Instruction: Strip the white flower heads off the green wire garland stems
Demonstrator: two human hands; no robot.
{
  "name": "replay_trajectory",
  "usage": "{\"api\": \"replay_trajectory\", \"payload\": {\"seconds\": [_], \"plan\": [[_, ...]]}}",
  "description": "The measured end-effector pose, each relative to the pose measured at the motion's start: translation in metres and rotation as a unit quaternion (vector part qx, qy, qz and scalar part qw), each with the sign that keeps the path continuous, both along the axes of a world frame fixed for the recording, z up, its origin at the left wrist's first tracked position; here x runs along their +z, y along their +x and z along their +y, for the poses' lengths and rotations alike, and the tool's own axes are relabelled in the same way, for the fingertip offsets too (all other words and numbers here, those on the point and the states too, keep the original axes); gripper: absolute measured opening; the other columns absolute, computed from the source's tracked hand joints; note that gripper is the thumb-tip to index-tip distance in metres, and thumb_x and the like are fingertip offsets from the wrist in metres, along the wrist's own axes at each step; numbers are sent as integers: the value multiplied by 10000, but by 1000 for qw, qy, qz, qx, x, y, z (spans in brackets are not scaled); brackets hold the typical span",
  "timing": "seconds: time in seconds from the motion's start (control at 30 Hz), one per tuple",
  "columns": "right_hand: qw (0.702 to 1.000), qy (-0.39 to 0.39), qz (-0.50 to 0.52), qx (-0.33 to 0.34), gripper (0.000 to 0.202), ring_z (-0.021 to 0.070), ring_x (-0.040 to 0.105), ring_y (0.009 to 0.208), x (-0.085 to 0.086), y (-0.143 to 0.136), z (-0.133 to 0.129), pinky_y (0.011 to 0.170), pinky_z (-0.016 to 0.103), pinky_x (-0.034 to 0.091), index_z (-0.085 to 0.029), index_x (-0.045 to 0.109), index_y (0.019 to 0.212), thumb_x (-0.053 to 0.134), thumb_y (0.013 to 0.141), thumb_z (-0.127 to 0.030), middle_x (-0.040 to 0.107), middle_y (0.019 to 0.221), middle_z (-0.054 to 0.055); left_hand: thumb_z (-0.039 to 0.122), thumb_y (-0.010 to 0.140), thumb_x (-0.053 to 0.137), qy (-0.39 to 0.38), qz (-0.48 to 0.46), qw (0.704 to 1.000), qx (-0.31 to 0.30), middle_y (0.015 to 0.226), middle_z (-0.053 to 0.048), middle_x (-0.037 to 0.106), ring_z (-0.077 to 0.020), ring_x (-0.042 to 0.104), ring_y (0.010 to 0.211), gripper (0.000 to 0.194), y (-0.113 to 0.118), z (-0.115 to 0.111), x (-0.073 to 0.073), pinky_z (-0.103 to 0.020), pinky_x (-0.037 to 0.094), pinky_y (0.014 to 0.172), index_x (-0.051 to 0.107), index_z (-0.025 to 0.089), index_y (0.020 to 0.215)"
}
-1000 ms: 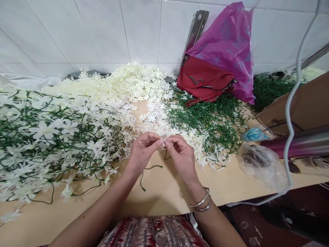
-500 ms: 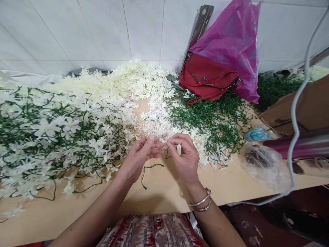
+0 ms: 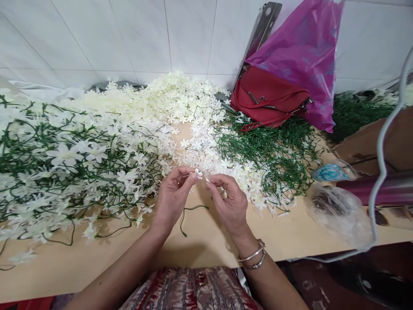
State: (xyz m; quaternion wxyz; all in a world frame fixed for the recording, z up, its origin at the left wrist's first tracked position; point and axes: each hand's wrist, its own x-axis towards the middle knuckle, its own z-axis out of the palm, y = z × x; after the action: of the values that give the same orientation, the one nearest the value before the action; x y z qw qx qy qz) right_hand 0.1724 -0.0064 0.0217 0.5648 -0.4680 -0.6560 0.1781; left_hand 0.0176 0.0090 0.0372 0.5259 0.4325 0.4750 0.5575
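Observation:
My left hand (image 3: 172, 198) pinches a small white artificial flower (image 3: 198, 173) between thumb and index finger, above the table's middle. Close on its right, my right hand (image 3: 229, 204) has thumb and fingertips pressed together; a tiny white bit shows at the tips, too small to name. Just beyond both hands lies a heap of thin white stamens (image 3: 193, 160). A loose green stem (image 3: 183, 223) rests on the table below them. White flowers on green stems (image 3: 84, 159) are piled to the left, and a tangle of green stems (image 3: 277, 148) lies to the right.
Cream blossoms (image 3: 180, 92) are heaped against the tiled wall. A red handbag (image 3: 267, 97) and a purple plastic bag (image 3: 300, 56) stand at back right. A clear plastic bag (image 3: 342, 213), a cardboard box (image 3: 377, 137) and a grey cable (image 3: 380, 150) occupy the right side.
My left hand has turned and its fingers have closed into a pinch, with a small white flower now visible at the tips. My right hand stays pinched beside it. The view has shifted slightly.

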Motion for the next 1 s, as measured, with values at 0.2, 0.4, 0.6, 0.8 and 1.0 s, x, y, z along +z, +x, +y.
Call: {"api": "replay_trajectory", "payload": {"seconds": [0.2, 0.4, 0.6, 0.8, 1.0], "plan": [[999, -41, 25, 12, 91, 168, 685, 777, 6, -3, -3, 749, 315, 573, -237, 717, 928, 677, 972, -168, 748, 857, 14, 389, 864, 805, 0, -3, 1000, -15, 878, 0, 695, -145, 629, 847, 238, 6, -2, -2, -272, 524, 845, 721, 179, 941], [992, -113, 57, 22, 83, 155, 666, 745, 4, -5, -2, 720, 286, 538, -232, 721, 896, 683, 953, -185, 739, 825, 4, 373, 870, 801, 2, 0, 999, -38, 842, -1, 708, -144, 637, 824, 212, 7, -4, -3, -260, 521, 816, 738, 178, 922], [960, -207, 185, 41, 202, 145, 626, 705, -2, -5, 0, 711, 274, 507, -242, 645, 1123, 710, 934, -267, 678, 766, -32, 323, 885, 787, 24, 22, 998, -62, 863, -10, 739, -152, 665, 836, 141, 8, -6, -7, -257, 529, 814, 769, 185, 910], [928, -264, 247, 88, 283, 129, 541, 620, 6, -3, 4, 619, 264, 446, -230, 677, 1152, 741, 892, -321, 609, 700, -55, 311, 933, 735, 36, 47, 995, -80, 942, -31, 758, -165, 696, 902, 140, 6, -7, -12, -264, 541, 864, 759, 181, 978], [945, -218, 241, 38, 95, 148, 546, 693, 5, 4, 7, 671, 290, 447, -228, 716, 873, 748, 889, -316, 632, 744, -20, 342, 962, 704, 22, 49, 996, -77, 1037, -51, 773, -186, 722, 994, 195, 2, -5, -3, -300, 558, 940, 731, 181, 1069]]}}
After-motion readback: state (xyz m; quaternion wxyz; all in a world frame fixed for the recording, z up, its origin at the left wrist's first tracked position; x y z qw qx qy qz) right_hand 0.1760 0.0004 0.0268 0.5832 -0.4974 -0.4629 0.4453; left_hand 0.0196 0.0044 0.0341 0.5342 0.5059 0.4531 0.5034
